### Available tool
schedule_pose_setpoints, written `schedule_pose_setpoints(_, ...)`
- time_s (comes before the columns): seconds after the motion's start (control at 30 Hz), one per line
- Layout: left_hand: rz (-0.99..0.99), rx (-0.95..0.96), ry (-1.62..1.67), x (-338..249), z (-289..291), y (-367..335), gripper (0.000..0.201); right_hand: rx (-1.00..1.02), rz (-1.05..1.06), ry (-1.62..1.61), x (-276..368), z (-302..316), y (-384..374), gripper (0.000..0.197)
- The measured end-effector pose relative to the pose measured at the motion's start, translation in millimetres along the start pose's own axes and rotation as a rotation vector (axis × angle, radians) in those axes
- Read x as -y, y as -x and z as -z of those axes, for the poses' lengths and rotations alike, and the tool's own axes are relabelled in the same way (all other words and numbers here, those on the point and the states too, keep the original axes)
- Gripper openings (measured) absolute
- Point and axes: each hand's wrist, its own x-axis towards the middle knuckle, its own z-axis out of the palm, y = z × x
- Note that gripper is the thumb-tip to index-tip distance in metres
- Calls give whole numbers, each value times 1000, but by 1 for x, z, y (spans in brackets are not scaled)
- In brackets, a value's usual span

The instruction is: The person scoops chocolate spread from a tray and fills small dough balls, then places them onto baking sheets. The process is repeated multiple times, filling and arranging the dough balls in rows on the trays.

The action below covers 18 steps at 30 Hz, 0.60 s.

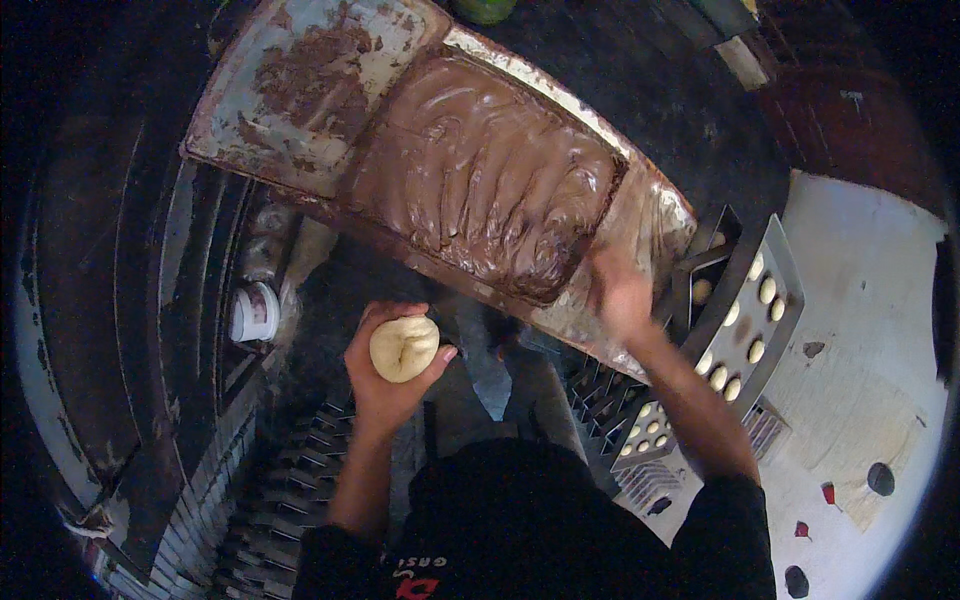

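Two bare hands work in a dim room, and through my head camera a long metal tray (230,125) spans the top of the frame. At right I see a pale surface (860,300) with dark scraps, and a baking sheet (792,285) bearing small dough rounds (768,290). Dark slatted racks (280,500) fill the lower left; a white tub (255,312) sits above them.

A green object (484,10) is cut off by the top edge, and the corners fall into black. The right hand (622,295), right of centre, is motion-blurred at the tray's right end; I cannot tell whether its fingers are apart or together, or whether it holds anything.

My view of the left hand (378,375), just left of centre, is clearer: thumb and fingers are clamped around a ball of dough (404,349), pale, smooth and round, with a puckered fold facing up. Brown paste (480,170) lies glossy and thick in the tray's middle, ridged in wavy furrows; a drier smear coats the upper-left end.
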Motion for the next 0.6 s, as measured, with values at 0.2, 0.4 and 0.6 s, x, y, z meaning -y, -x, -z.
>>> schedule_pose_setpoints(0.2,-87,80,-54,-2,-4,1,52,93,-239,62,5,8,-37,39)
schedule_pose_setpoints(0.4,-32,100,-98,-7,-15,0,50,-96,-80,-97,16,8,14,33)
schedule_pose_setpoints(0.6,-71,121,-32,-6,-16,4,49,-214,-120,45,-6,-20,2,34)
